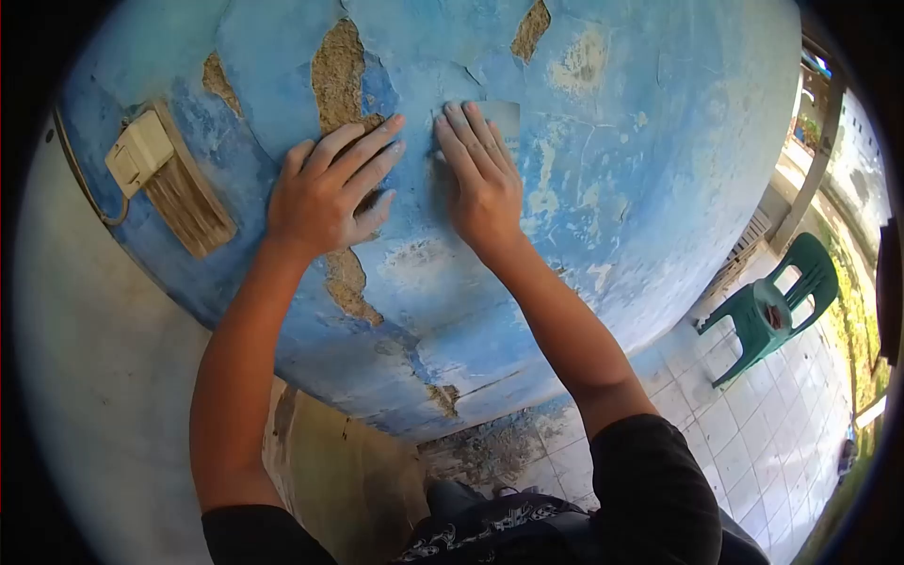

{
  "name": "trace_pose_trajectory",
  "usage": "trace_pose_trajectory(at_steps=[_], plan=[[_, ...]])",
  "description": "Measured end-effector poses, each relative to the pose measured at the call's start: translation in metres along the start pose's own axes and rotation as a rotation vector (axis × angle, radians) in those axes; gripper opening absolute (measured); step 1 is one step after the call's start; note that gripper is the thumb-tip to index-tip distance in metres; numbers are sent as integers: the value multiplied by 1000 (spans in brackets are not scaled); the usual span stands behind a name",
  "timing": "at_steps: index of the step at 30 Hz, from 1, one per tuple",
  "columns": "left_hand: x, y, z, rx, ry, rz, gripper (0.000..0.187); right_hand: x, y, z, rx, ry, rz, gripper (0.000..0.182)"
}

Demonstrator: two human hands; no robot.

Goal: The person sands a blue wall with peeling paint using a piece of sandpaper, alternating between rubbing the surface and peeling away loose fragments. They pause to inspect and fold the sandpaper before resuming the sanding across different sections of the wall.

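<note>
My right hand [482, 179] holds a grey sheet of sandpaper [507, 118] flat against the blue wall [433, 56], fingers stretched over it and thumb mostly hidden. Faint print shows on the sheet's back. To its left, my left hand [325, 193] rests on the wall with fingers apart and nothing in it; pale dust coats its fingertips. It partly covers a bare patch of rough plaster [339, 71], where the paint has come off. Around both hands the paint is worn, cracked and whitish in spots.
A cream switch box [139, 153] on a wooden board [188, 202] is fixed to the wall at left, with a cable beside it. A green plastic chair [753, 320] stands on the white tiled floor [734, 424] at right. Debris [504, 447] lies along the wall's foot.
</note>
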State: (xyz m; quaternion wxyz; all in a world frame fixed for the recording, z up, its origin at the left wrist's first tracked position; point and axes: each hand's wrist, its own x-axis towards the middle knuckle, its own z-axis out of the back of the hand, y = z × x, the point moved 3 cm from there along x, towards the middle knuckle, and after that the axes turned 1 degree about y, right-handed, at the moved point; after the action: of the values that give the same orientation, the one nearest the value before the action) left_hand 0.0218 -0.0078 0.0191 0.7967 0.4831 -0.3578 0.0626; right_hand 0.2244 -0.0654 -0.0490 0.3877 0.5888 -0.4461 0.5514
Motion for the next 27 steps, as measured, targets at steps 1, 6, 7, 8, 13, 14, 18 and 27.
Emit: trace_pose_trajectory(at_steps=[1, 6, 7, 8, 13, 14, 18, 27], plan=[[0, 0, -1, -5, 6, -2, 49, -8, -4, 3, -38, 36, 14, 41], [-1, -2, -1, -28, -10, -11, 52, -24, -10, 0, -95, 90, 31, 41], [-2, -2, 0, -16, -4, -9, 50, -15, -3, -5, -53, 56, 8, 42], [-1, -2, 0, -4, -3, -2, 48, -5, 0, -8, -12, 24, -9, 43], [1, -4, 1, 2, 9, -9, 49, -1, 0, -3, 30, 10, -21, 44], [0, -3, 0, -13, 0, -17, 50, -8, -5, 2, -4, 56, -4, 44], [-2, -2, -2, -12, -16, -28, 52, -35, -13, 13, -58, 141, -3, 46], [0, -3, -1, -33, 45, 3, 54, -5, 0, 6, 67, 89, -12, 50]])
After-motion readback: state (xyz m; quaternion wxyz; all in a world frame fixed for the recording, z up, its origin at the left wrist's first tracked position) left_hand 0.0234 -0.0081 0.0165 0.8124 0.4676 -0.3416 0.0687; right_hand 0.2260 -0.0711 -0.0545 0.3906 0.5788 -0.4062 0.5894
